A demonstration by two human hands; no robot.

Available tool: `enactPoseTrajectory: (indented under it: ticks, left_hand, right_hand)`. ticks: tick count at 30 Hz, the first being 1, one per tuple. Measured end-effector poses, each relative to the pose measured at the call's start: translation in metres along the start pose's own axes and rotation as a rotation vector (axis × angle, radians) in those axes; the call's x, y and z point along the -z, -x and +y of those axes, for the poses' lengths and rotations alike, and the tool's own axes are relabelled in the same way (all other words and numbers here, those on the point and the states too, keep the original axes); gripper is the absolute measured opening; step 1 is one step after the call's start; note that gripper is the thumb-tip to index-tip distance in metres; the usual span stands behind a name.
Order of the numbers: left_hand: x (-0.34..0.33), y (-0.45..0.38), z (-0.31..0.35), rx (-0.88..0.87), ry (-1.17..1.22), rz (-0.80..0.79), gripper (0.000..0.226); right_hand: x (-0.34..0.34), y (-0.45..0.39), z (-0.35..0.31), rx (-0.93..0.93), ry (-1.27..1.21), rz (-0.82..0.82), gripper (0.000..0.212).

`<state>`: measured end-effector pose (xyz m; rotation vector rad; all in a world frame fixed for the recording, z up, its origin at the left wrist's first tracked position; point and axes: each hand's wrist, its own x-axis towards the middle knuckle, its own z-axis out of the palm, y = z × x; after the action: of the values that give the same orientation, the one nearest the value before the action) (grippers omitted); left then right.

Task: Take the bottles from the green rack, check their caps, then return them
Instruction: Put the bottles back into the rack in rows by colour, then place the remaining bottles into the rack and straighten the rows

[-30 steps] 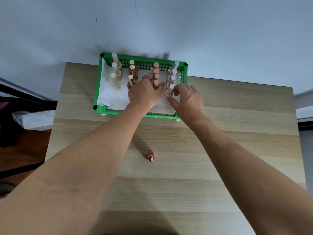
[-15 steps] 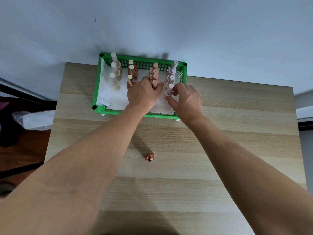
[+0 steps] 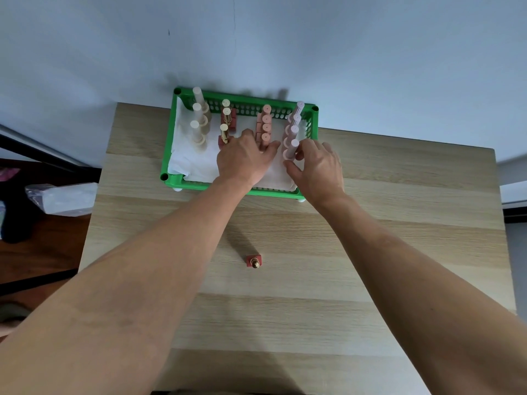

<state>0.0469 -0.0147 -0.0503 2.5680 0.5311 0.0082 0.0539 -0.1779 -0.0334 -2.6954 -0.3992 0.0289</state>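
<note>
The green rack [image 3: 171,155] stands at the table's far edge, lined with white paper. It holds four rows of upright bottles: cream [image 3: 196,129], red with gold caps [image 3: 226,115], pink [image 3: 266,121] and lilac [image 3: 295,121]. My left hand [image 3: 245,161] lies flat inside the rack with fingers spread, between the red and pink rows, holding nothing. My right hand [image 3: 319,169] pinches the nearest lilac bottle [image 3: 291,149] between thumb and fingers; the bottle still stands in the rack. One small red bottle with a gold cap [image 3: 253,261] stands alone on the table [image 3: 399,252].
The wall rises directly behind the rack. A clear plastic packet [image 3: 62,198] lies on a lower dark surface left of the table. The table's right edge runs near the frame's right side.
Both hands stay at the rack almost unmoved. The right hand's fingers have shifted slightly around the nearest lilac bottle.
</note>
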Motion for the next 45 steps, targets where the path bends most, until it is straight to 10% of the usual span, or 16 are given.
enactPoseTrajectory:
  ticks: [21, 31, 36, 45]
  left_hand:
    - [0.057, 0.061, -0.022, -0.123, 0.082, 0.010, 0.015]
    - [0.097, 0.122, -0.102, 0.051, -0.012, 0.021, 0.062]
    - [0.095, 0.162, -0.150, 0.218, -0.085, 0.032, 0.020]
    - [0.074, 0.216, -0.194, 0.299, -0.008, -0.227, 0.055]
  right_hand:
    - [0.031, 0.059, 0.009, 0.062, -0.166, 0.014, 0.014]
    - [0.010, 0.130, -0.014, 0.094, -0.240, -0.182, 0.019]
    - [-0.010, 0.164, -0.016, 0.082, -0.285, -0.359, 0.030]
    - [-0.042, 0.199, -0.023, -0.097, -0.364, -0.454, 0.057]
